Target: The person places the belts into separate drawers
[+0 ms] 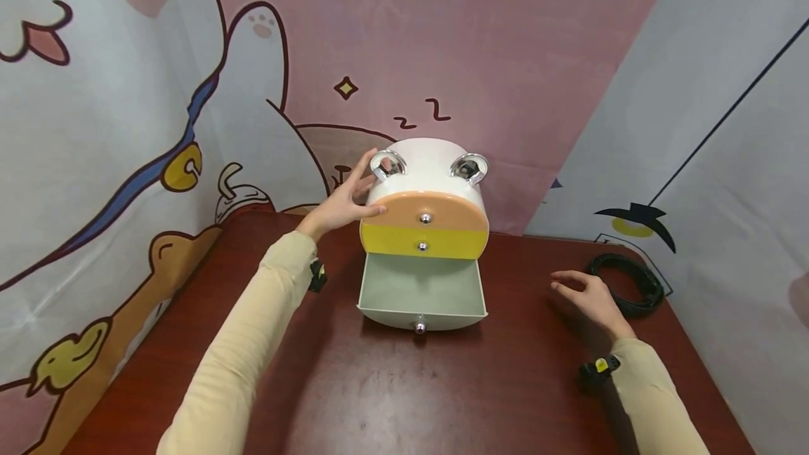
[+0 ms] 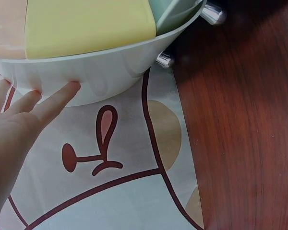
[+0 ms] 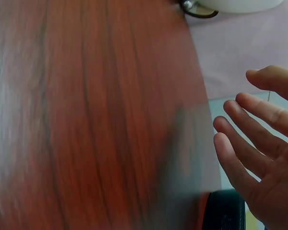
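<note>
A small rounded drawer box with a white shell and two shiny silver eye-like knobs on top stands at the table's back. Its orange top drawer and yellow middle drawer are closed, while the pale green bottom drawer is pulled out. My left hand rests against the box's left side, thumb by the orange front; the left wrist view shows straight fingers touching the white shell. Off to the right, my right hand hovers with loosely bent fingers, holding nothing, beside a black coiled band.
The dark red wooden table reaches back to a printed cartoon cloth hanging close behind the box. More of the cloth hangs along the left and right sides. The coiled band lies near the table's right edge.
</note>
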`<state>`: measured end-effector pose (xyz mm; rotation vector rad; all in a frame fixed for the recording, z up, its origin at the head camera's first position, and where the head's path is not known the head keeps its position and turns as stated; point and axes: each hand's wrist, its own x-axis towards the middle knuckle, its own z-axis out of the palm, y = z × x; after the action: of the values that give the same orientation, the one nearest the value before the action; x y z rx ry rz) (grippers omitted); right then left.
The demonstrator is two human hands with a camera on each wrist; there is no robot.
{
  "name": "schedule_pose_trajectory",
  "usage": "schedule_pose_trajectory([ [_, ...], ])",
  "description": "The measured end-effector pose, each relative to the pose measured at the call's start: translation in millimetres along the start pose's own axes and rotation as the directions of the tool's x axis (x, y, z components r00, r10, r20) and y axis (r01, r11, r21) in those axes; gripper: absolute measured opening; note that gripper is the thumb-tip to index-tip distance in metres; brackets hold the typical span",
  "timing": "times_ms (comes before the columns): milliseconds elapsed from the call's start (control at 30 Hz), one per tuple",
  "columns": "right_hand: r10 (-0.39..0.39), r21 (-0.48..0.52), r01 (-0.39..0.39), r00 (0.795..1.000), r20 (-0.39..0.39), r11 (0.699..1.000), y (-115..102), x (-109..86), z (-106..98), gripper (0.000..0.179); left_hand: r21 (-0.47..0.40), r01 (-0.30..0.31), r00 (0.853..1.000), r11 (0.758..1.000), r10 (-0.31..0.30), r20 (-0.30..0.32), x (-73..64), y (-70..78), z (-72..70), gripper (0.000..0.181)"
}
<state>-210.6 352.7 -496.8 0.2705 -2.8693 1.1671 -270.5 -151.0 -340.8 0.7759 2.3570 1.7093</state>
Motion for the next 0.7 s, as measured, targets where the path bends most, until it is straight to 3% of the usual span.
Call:
schedule_pose_trajectory([
  [300, -0.038, -0.108, 0.04, 0.999, 0.022, 0.993, 12.8, -4.9, -12.6, 0.044, 0.009, -0.013, 1.0, 1.0, 0.013, -0.018, 4.1, -9.8, -2.2, 0.105],
  [400, -0.04, -0.117, 0.039, 0.999, -0.011, 0.992, 17.1, -6.6, -17.9, 0.042, 0.014, -0.006, 1.0, 1.0, 0.006, -0.024, 5.5, -11.4, -2.0, 0.106],
  [567, -0.048, -0.119, 0.038, 0.995, -0.086, 0.992, 24.2, -8.2, -25.0, 0.039, 0.008, 0.022, 1.0, 1.0, -0.022, -0.012, -0.3, 2.2, 0.5, 0.105],
  [700, -0.048, -0.123, 0.031, 0.99, -0.135, 0.992, 27.9, -8.7, -26.9, 0.037, 0.01, 0.017, 1.0, 1.0, -0.017, -0.017, 5.8, -12.7, -0.8, 0.106],
])
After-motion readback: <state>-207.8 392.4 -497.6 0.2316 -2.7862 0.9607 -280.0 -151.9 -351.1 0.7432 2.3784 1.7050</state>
